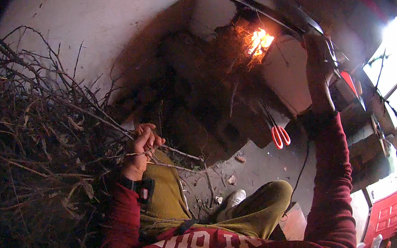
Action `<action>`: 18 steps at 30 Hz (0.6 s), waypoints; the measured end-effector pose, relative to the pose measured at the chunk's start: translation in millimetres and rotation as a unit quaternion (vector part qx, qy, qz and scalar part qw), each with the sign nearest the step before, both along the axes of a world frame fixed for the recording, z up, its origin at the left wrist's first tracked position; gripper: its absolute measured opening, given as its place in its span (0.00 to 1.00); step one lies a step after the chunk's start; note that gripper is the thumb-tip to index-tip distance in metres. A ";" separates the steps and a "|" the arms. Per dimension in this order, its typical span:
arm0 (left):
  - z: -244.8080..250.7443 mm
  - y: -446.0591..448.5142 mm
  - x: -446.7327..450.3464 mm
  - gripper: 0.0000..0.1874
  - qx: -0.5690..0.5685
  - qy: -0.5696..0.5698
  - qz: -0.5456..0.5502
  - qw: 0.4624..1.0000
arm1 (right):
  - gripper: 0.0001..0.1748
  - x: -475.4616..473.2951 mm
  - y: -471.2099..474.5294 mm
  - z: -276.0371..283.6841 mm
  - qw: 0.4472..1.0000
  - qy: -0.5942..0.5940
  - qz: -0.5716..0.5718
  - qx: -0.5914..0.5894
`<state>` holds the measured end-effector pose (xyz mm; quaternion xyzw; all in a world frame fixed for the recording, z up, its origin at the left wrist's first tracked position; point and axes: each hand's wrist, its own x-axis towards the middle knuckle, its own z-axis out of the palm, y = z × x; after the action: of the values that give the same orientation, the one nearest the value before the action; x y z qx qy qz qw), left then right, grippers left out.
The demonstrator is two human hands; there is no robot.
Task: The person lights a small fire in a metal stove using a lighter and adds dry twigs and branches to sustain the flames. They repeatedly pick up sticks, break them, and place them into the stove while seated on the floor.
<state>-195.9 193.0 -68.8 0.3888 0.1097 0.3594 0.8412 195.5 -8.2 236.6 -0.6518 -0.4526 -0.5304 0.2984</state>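
My left hand (143, 142) is closed around several thin dry branches (180, 154), over my left thigh. Their ends reach toward the brush pile on the left and across in front of my knee. My right hand (315, 48) is stretched forward and grips the edge of a dark thin-rimmed sheet or pan (262, 10). Its exact kind is hard to tell in the shadow, and my fingers are partly hidden. Below that edge a small fire (260, 42) burns among twigs, inside a dark sooty hearth (194, 87).
A large heap of dry brushwood (44, 143) lies at my left, against a pale wall (97, 25). Tongs or scissors with red loop handles (280, 137) rest at the hearth's front. Twigs and scraps litter the floor (263, 164). A red panelled door (394, 207) is at the lower right.
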 end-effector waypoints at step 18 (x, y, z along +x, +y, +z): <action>-15.4 6.3 -4.2 0.11 -0.037 0.091 0.044 0.994 | 0.11 94.0 113.7 -87.9 0.815 0.338 0.471 -0.019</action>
<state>-200.1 199.3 -84.2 0.3831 0.2158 0.3547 0.8251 289.6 105.5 148.7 -0.5025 -0.5851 -0.0629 0.6334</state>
